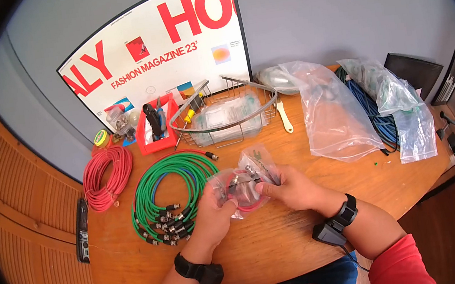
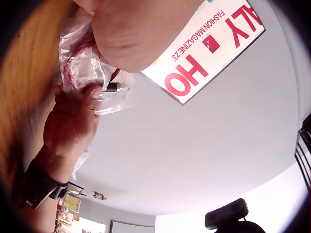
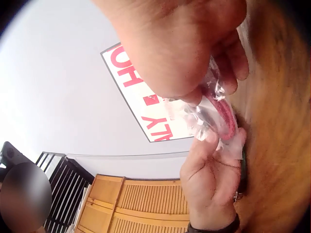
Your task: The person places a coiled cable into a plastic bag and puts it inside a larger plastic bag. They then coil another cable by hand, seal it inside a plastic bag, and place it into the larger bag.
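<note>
Both hands hold a clear plastic bag (image 1: pixel 250 166) over the front of the table. Inside the bag lies a coiled red cable (image 1: pixel 230 189) with metal connectors at its ends. My left hand (image 1: pixel 213 210) pinches the bag's left side, thumb on top. The right hand (image 1: pixel 293 189) grips the other side, its thumb pressing on the plastic. In the left wrist view, a dark connector (image 2: pixel 111 87) shows through the bag close to the right thumb. From the right wrist, the red cable (image 3: pixel 224 119) curves inside the plastic between the two hands.
Left of the hands lie green cables (image 1: pixel 139 201) with BNC ends and a red cable coil (image 1: pixel 88 184). Behind stand a red bin (image 1: pixel 158 145) and a wire basket (image 1: pixel 226 125) of bagged items. A brush (image 1: pixel 285 119), large plastic bags (image 1: pixel 336 123) and blue cables (image 1: pixel 374 114) lie to the right.
</note>
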Action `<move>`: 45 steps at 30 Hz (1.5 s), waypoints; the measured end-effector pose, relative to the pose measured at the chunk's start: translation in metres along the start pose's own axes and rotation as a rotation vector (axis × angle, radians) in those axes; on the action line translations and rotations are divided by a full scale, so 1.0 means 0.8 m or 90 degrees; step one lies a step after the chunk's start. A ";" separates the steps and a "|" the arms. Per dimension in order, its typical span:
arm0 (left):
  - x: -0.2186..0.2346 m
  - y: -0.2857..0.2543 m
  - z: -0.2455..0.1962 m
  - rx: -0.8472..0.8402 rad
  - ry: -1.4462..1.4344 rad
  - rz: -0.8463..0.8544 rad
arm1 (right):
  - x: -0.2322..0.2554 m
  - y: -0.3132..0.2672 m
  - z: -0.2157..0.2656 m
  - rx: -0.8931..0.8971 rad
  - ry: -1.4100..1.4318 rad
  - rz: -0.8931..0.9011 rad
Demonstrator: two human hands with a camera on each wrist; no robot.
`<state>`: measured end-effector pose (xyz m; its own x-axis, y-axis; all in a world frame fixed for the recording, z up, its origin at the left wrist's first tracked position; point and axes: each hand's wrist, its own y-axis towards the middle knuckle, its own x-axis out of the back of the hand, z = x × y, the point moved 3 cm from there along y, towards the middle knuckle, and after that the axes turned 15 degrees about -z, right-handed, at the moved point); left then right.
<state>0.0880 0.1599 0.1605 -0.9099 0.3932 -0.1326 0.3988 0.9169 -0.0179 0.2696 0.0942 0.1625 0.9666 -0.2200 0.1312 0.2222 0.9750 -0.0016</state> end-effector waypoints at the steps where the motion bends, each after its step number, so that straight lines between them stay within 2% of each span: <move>1: 0.000 0.000 0.000 -0.001 -0.001 -0.001 | 0.000 0.002 -0.003 0.026 0.028 -0.019; 3: 0.008 0.001 0.001 -0.010 -0.027 -0.081 | 0.002 0.002 -0.004 0.050 0.056 -0.037; 5: 0.010 0.002 -0.012 -0.044 -0.007 -0.089 | 0.003 0.001 -0.006 -0.023 0.069 -0.004; 7: 0.017 0.002 -0.017 -0.076 0.015 -0.100 | 0.001 -0.004 0.001 -0.018 0.056 0.017; 9: 0.015 0.002 -0.009 -0.069 0.137 0.031 | -0.002 -0.005 0.003 -0.012 0.040 0.038; 13: 0.015 0.004 -0.008 -0.148 0.166 0.027 | 0.001 -0.007 0.004 -0.025 0.039 0.044; 26: 0.004 -0.005 -0.025 -0.198 0.229 0.004 | 0.004 -0.006 0.007 -0.004 -0.003 0.055; 28: 0.004 -0.007 -0.028 -0.261 0.253 0.015 | 0.003 -0.006 0.005 -0.002 -0.005 0.056; 45: 0.009 -0.006 -0.021 -0.255 0.344 0.022 | -0.001 -0.005 -0.007 0.023 -0.020 0.120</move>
<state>0.0774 0.1591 0.1761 -0.8683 0.3070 0.3896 0.4504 0.8171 0.3599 0.2688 0.0904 0.1568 0.9861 -0.0326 0.1629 0.0319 0.9995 0.0070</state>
